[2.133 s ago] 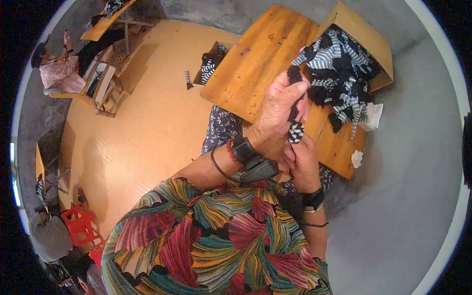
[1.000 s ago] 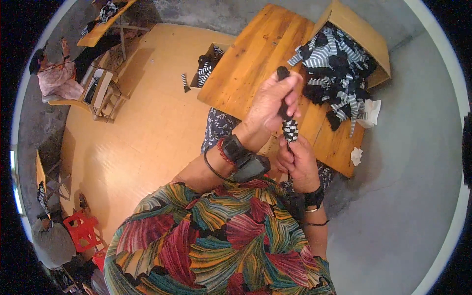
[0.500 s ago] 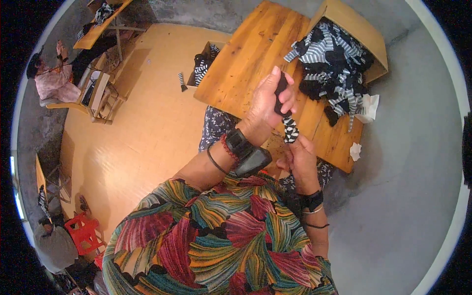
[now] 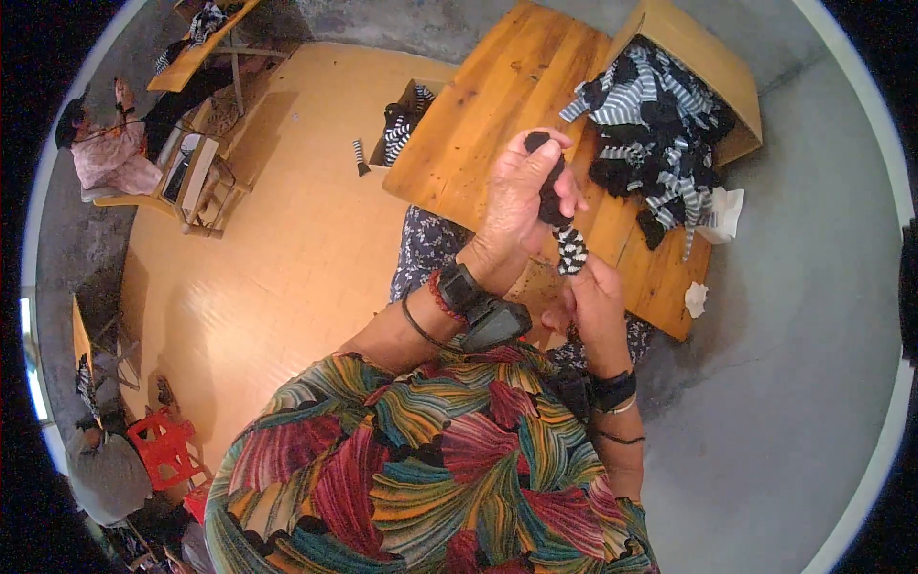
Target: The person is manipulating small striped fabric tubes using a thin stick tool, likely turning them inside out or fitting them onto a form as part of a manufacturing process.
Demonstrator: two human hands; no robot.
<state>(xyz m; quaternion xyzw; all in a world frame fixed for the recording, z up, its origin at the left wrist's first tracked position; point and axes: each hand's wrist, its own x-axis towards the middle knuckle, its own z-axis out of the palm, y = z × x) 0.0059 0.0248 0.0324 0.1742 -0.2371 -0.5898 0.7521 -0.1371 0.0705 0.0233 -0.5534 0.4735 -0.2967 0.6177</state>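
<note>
Over the near edge of the wooden table, both hands hold a knitted piece point(image 4: 572, 251), black at its upper end and bunched black-and-white below. It looks like a sock or glove, but I cannot tell which. My left hand point(image 4: 521, 191) is wrapped round the black part, its thumb pressed along it and a black tip showing above. Lower and to the right, my right hand point(image 4: 598, 304) pinches the bottom of the patterned part. Some of its fingers are hidden.
On the wooden table point(image 4: 478, 115), a tipped cardboard box point(image 4: 741, 96) spills striped and black knitted pieces point(image 4: 660, 124). White paper point(image 4: 727, 212) lies beside them. A smaller box point(image 4: 378, 153) stands beyond the left edge. Two people point(image 4: 110, 158) sit at the left, near a red stool point(image 4: 164, 448).
My left thumb has bent down onto the black part, and more of its tip now shows. Both hands still hold the piece in nearly the same place.
</note>
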